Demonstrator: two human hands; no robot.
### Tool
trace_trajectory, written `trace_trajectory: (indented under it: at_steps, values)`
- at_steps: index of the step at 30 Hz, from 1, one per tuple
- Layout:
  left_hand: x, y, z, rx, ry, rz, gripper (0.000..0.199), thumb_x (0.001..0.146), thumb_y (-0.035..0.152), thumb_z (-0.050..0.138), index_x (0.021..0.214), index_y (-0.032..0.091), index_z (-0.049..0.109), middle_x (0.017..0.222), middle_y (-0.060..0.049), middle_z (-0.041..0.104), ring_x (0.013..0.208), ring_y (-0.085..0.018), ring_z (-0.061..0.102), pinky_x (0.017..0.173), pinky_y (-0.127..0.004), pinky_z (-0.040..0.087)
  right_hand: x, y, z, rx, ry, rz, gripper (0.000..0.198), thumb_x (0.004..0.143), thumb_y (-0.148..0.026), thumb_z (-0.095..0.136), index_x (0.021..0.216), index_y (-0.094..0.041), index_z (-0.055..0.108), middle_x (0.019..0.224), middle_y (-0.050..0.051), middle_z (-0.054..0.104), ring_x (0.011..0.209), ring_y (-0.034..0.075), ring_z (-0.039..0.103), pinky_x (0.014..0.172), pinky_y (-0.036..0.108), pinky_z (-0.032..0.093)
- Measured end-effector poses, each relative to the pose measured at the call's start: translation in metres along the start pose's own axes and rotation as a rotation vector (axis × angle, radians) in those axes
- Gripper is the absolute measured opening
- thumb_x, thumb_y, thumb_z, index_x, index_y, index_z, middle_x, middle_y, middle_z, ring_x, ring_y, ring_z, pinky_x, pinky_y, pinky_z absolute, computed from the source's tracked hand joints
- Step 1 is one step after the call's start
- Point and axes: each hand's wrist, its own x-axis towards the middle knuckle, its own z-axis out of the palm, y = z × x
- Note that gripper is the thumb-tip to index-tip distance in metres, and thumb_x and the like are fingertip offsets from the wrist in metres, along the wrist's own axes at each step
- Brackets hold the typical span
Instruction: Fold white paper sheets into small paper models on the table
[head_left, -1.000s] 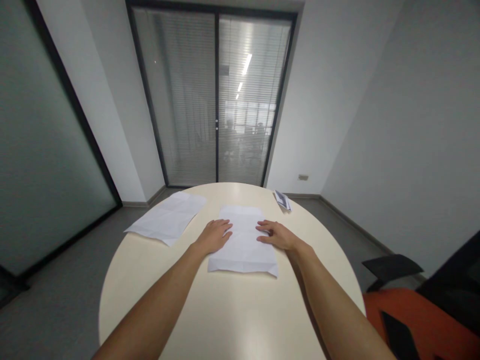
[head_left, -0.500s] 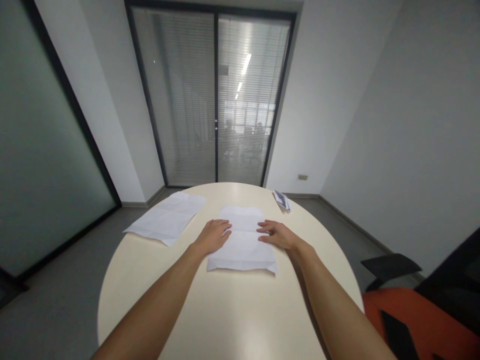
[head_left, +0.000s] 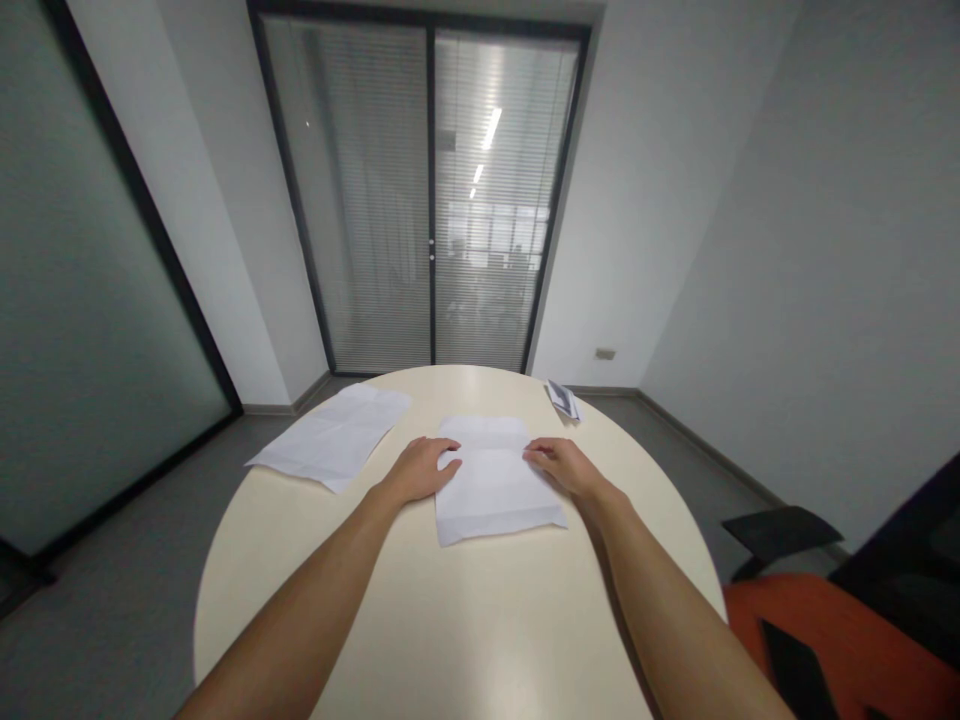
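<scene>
A white sheet of paper (head_left: 491, 490) with fold creases across it lies in front of me, its near edge slightly raised and slanting. Over its left edge rests my left hand (head_left: 420, 470), thumb and fingers apart with their tips on the sheet. My right hand (head_left: 566, 467) is at the opposite edge, thumb and fingertips brought together on the paper. The undersides of both hands are hidden.
The round cream table (head_left: 480, 610) carries another creased white sheet (head_left: 334, 435) on the left and a small folded printed paper (head_left: 564, 401) at the far right. An orange chair (head_left: 840, 640) with black armrests stands on the right. Glass doors (head_left: 427, 200) lie beyond.
The sheet's near end has swung to the right and its near edge now slants. My right fingers have drawn together at the paper's edge; my left hand has shifted slightly left.
</scene>
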Motion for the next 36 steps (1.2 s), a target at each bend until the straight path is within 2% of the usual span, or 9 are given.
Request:
trace_trajectory:
  at_steps: [3,7,13,17,20,23,29,33,36]
  values:
    - [0.0,-0.001,-0.003,-0.056,0.02,-0.05,0.032,0.092,0.035,0.056,0.118,0.023,0.072,0.113,-0.006,0.076,0.103,-0.024,0.07,0.094,-0.034,0.051,0.0,0.0,-0.002,-0.057,0.071,0.015,0.036,0.091,-0.052,0.057,0.097,-0.021,0.074,0.099,0.008,0.077,0.09,0.028,0.069,0.085,0.04,0.053]
    - [0.001,0.0,-0.007,-0.096,0.069,-0.12,0.029,0.095,0.036,0.052,0.107,0.023,0.075,0.098,-0.005,0.078,0.089,-0.023,0.072,0.081,-0.032,0.052,0.0,-0.002,-0.002,-0.08,0.135,0.01,0.032,0.092,-0.048,0.056,0.103,-0.023,0.072,0.105,0.008,0.076,0.095,0.028,0.068,0.087,0.041,0.052]
    - [0.005,0.002,-0.01,-0.169,0.263,-0.088,0.025,0.096,0.033,0.053,0.102,0.024,0.076,0.105,-0.003,0.077,0.099,-0.023,0.069,0.092,-0.034,0.052,0.0,-0.002,-0.001,-0.046,0.201,-0.013,0.044,0.086,-0.042,0.065,0.126,-0.025,0.064,0.109,0.007,0.074,0.098,0.025,0.068,0.09,0.04,0.052]
    - [0.008,0.004,-0.013,-0.121,0.408,-0.024,0.024,0.098,0.029,0.053,0.101,0.024,0.076,0.107,-0.004,0.075,0.105,-0.022,0.065,0.101,-0.037,0.049,0.002,-0.003,-0.001,-0.07,0.233,0.042,0.041,0.087,-0.05,0.063,0.115,-0.022,0.07,0.097,0.007,0.074,0.082,0.024,0.068,0.081,0.039,0.054]
    - [0.008,0.007,-0.015,-0.067,0.473,-0.045,0.023,0.097,0.029,0.055,0.102,0.025,0.077,0.108,-0.005,0.071,0.103,-0.022,0.064,0.099,-0.036,0.05,0.004,-0.005,0.0,0.014,0.249,0.091,0.041,0.089,-0.057,0.058,0.103,-0.021,0.071,0.085,0.007,0.073,0.068,0.022,0.067,0.071,0.038,0.055]
    - [0.006,0.013,-0.018,-0.109,0.507,-0.089,0.023,0.097,0.03,0.055,0.105,0.025,0.076,0.11,-0.004,0.07,0.095,-0.02,0.066,0.092,-0.033,0.053,0.007,-0.008,0.003,0.211,0.27,0.102,0.048,0.085,-0.065,0.061,0.104,-0.022,0.067,0.098,0.01,0.073,0.068,0.022,0.07,0.062,0.036,0.056]
    - [0.012,0.014,-0.016,-0.366,0.564,-0.031,0.02,0.094,0.028,0.055,0.099,0.021,0.073,0.107,-0.007,0.072,0.101,-0.021,0.067,0.089,-0.033,0.056,0.011,-0.013,0.004,0.368,0.33,-0.009,0.048,0.087,-0.066,0.06,0.108,-0.024,0.065,0.122,0.011,0.068,0.107,0.027,0.069,0.091,0.043,0.057]
    - [0.017,0.008,-0.009,-0.518,0.526,-0.01,0.02,0.093,0.03,0.055,0.101,0.019,0.07,0.115,-0.008,0.071,0.105,-0.02,0.067,0.095,-0.034,0.055,0.011,-0.014,0.002,0.282,0.331,-0.056,0.046,0.09,-0.066,0.055,0.108,-0.025,0.065,0.132,0.011,0.065,0.119,0.029,0.062,0.101,0.046,0.05]
    - [0.016,0.005,-0.006,-0.549,0.458,-0.073,0.021,0.092,0.034,0.056,0.099,0.019,0.069,0.121,-0.009,0.071,0.112,-0.021,0.066,0.098,-0.034,0.053,0.009,-0.015,0.0,0.293,0.281,-0.059,0.043,0.089,-0.064,0.057,0.102,-0.024,0.067,0.13,0.012,0.067,0.121,0.029,0.06,0.103,0.046,0.047]
